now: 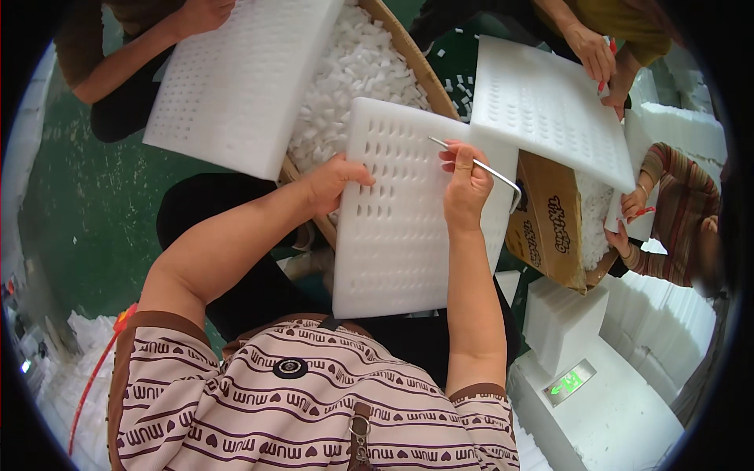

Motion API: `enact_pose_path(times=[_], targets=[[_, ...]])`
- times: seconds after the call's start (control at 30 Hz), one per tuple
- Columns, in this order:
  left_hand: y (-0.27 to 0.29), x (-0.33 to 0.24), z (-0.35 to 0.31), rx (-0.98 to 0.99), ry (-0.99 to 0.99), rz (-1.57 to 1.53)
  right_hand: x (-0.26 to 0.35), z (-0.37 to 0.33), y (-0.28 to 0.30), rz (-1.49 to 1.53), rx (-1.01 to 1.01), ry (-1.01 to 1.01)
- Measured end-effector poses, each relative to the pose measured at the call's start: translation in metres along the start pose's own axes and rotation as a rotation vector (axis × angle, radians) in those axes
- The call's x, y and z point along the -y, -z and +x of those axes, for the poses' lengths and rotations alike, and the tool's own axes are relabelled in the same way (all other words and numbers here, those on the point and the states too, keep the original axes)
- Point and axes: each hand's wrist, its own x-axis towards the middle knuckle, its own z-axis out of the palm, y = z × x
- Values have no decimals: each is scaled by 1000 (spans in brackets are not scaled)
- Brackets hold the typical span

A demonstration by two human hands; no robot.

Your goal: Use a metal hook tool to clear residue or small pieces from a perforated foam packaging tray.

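Observation:
A thick white foam sheet (pixel 393 271) with rows of slots leans across my lap, its far end by a carton of foam bits. Several slots in the far-left rows look open and dark, while the nearer ones appear filled or only marked. My left hand (pixel 334 185) grips the sheet's left edge, thumb on top and fingers out of sight beneath. Closed above the sheet's right side, my right hand (pixel 468 192) holds a thin L-shaped metal rod like a hex key (pixel 503 177). Its straight tip points left over the upper rows; the bent end sticks out to the right.
Small white foam bits (pixel 357 74) fill the carton ahead. Co-workers handle another slotted sheet (pixel 236 86) at far left and one (pixel 542 102) at far right. A printed cardboard box (pixel 550 216) stands right, near stacked foam blocks (pixel 561 314) and a green-lit sign (pixel 569 382).

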Motion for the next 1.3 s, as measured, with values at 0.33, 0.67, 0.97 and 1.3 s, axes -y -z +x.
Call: enact_pose_path(times=[0.33, 0.67, 0.97, 1.3], targets=[[5, 0, 3, -33, 54, 10, -7, 15, 2, 46, 19, -161], [4, 5, 5, 40, -28, 75, -5, 13, -20, -914, 187, 620], [12, -2, 10, 32, 22, -26, 1, -2, 13, 23, -37, -94], [14, -1, 13, -44, 16, 21, -1, -47, 17, -188, 76, 113]])
